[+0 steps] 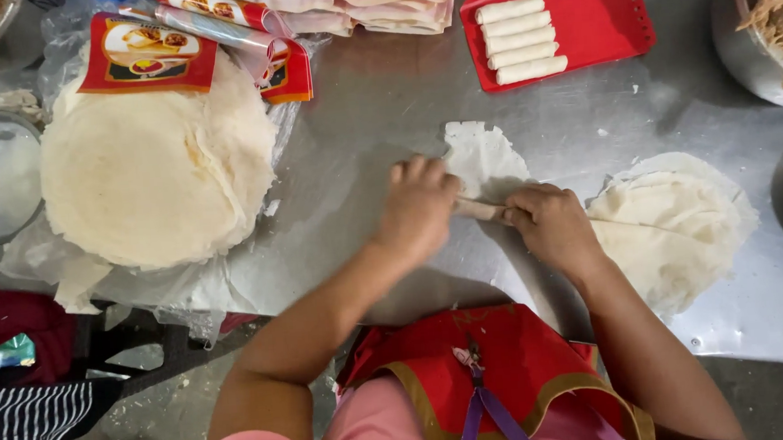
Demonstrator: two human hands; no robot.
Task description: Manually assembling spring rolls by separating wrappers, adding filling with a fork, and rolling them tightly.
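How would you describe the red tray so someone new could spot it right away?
Look at the far side of the steel table, beyond both hands. The red tray lies there, flat and rectangular, with small holes along one edge. It alone carries five finished pale rolls stacked side by side.

A thin pale wrapper (483,162) lies half-rolled into a tight tube on the steel table.
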